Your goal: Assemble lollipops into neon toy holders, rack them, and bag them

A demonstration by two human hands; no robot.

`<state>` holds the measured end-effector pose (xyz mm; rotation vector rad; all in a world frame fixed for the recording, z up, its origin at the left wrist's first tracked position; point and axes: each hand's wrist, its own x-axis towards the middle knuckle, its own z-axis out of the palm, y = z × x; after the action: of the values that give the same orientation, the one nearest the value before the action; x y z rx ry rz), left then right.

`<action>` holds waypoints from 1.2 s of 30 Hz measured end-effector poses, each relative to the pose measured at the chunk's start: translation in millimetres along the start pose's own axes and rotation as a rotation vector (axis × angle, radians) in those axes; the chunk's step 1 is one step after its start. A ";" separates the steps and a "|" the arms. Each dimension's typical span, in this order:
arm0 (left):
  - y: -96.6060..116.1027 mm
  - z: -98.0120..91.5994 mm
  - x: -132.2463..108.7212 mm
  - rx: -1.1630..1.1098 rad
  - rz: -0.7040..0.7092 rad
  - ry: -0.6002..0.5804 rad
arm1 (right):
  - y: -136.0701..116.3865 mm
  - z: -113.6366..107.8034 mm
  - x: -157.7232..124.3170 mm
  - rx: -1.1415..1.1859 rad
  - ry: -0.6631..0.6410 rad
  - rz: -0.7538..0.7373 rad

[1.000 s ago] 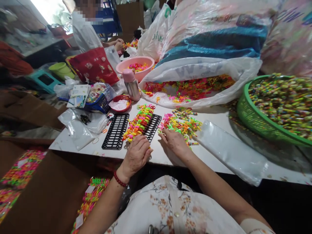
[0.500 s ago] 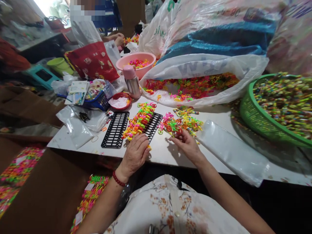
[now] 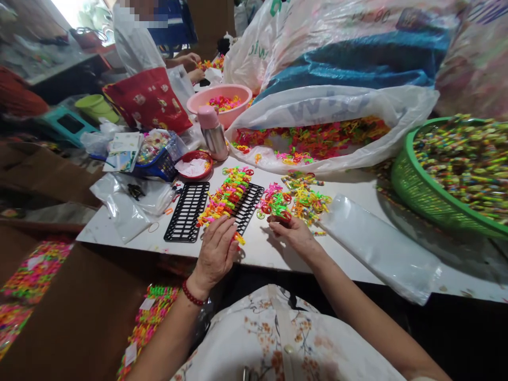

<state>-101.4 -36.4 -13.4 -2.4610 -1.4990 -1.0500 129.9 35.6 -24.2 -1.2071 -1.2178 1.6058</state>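
Observation:
My left hand [image 3: 214, 251], with a red bead bracelet, curls its fingers over the near end of a row of small coloured plastic toys [image 3: 227, 193]. A yellow piece shows beside its thumb. The row lies across a black slotted rack [image 3: 251, 203]; a second black rack [image 3: 186, 214] lies to its left with its slots bare. My right hand [image 3: 294, 235] pinches at the near edge of a loose pile of pink, green and red plastic toys [image 3: 275, 200]. Its fingertips are closed on a small piece, partly hidden. Yellow pieces [image 3: 311, 203] lie just beyond.
Clear plastic bags [image 3: 381, 248] lie at right, near a green basket [image 3: 432, 185] full of wrapped sticks. Behind are an open white sack [image 3: 270, 159] of plastic pieces, a steel flask [image 3: 213, 135], a red basket [image 3: 206, 170] and a pink basin [image 3: 198, 103]. Another person's hands [image 3: 192, 63] work beyond.
My right hand has moved slightly left and nearer the table's front edge, at the loose pile. My left hand has shifted slightly, still at the row's near end.

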 end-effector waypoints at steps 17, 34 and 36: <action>3.9 3.4 -4.0 0.050 -0.006 0.031 | 10.4 63.4 26.6 -0.520 -0.350 -0.423; 14.0 -0.9 14.9 0.231 -0.042 -0.166 | 12.8 61.8 33.3 -0.633 -0.491 -0.669; 16.3 -0.9 15.3 0.246 -0.063 -0.161 | 9.2 57.1 30.5 -0.681 -0.478 -0.650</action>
<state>-84.2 -33.6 0.7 -2.3866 -1.6489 -0.6424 66.7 48.5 -34.8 -0.6560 -2.3032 1.0204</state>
